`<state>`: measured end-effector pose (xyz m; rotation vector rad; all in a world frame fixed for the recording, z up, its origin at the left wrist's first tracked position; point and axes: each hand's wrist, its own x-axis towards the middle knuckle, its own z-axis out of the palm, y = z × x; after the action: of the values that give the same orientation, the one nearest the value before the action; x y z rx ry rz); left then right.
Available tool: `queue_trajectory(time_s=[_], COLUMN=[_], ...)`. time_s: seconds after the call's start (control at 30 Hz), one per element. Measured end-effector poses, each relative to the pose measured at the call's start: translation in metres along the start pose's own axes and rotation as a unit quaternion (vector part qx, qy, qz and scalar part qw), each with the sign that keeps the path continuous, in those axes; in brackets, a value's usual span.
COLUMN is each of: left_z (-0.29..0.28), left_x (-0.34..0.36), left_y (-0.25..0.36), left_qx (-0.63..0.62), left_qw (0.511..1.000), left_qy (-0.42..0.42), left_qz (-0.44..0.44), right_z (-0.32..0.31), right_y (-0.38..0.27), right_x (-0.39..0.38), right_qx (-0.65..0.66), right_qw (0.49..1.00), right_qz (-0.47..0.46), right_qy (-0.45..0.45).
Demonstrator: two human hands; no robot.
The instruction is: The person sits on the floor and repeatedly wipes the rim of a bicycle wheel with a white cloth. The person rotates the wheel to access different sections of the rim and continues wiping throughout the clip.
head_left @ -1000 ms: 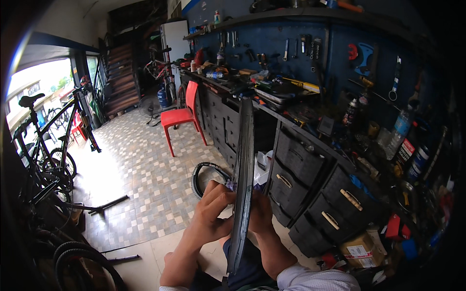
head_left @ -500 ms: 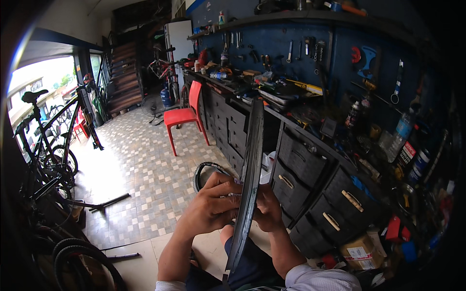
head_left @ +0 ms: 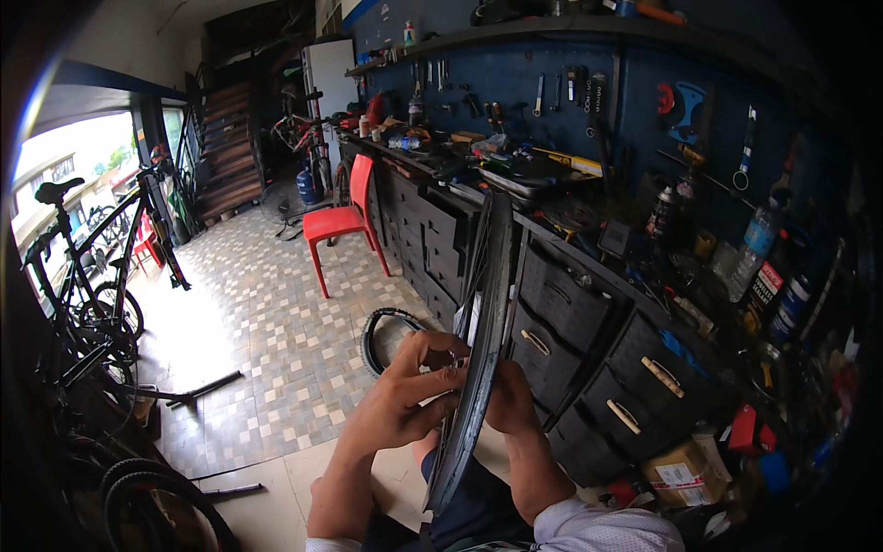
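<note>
Got the bike wheel (head_left: 480,340) upright between my hands, left hand (head_left: 405,396) curled on the rim, right hand (head_left: 511,400) gripping its far side. Grip's only at the lower part, so it could probably tip toward the drawers (head_left: 589,340) beyond my right hand.

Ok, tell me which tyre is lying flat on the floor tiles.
The black tyre just beyond the left hand, near the drawers. The other tyre, bottom left, stands upright.

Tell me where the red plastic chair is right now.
In the head view the red plastic chair stands on the tiled floor, upper left of centre, beside the far end of the dark workbench drawers, beyond both hands.
</note>
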<state>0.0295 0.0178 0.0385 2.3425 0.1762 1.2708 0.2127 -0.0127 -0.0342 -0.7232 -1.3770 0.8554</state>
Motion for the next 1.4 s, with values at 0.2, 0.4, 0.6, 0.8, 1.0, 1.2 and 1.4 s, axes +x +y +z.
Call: queue_trajectory(time_s=[0.2, 0.4, 0.6, 0.8, 1.0, 1.2, 1.4], left_z=[0.000, 0.023, 0.024, 0.009, -0.002, 0.008, 0.018], left_x=[0.006, -0.009, -0.011, -0.009, 0.004, -0.012, -0.005], left_y=[0.003, 0.006, 0.009, 0.012, 0.015, 0.009, 0.013], left_qx=[0.113, 0.140, 0.116, 0.025, 0.034, 0.114, 0.032], left_qw=[0.992, 0.984, 0.985, 0.999, 0.999, 0.991, 0.997], left_qy=[0.007, 0.106, 0.124, 0.021, 0.005, 0.073, 0.052], left_qz=[0.050, 0.013, 0.018, -0.027, 0.036, -0.001, -0.042], right_z=[-0.001, -0.008, -0.016, -0.001, -0.003, 0.001, -0.011], right_y=[0.011, 0.034, 0.019, 0.014, 0.012, 0.015, 0.033], right_x=[-0.003, -0.009, 0.001, -0.001, -0.001, 0.005, -0.001], right_qx=[0.103, 0.113, 0.046, 0.166, 0.218, 0.156, 0.137], right_qw=[0.994, 0.988, 0.993, 0.985, 0.973, 0.983, 0.990], right_qz=[-0.037, -0.093, -0.079, 0.017, -0.021, -0.087, -0.013], right_qy=[-0.010, -0.039, -0.081, -0.043, -0.074, -0.034, 0.001])
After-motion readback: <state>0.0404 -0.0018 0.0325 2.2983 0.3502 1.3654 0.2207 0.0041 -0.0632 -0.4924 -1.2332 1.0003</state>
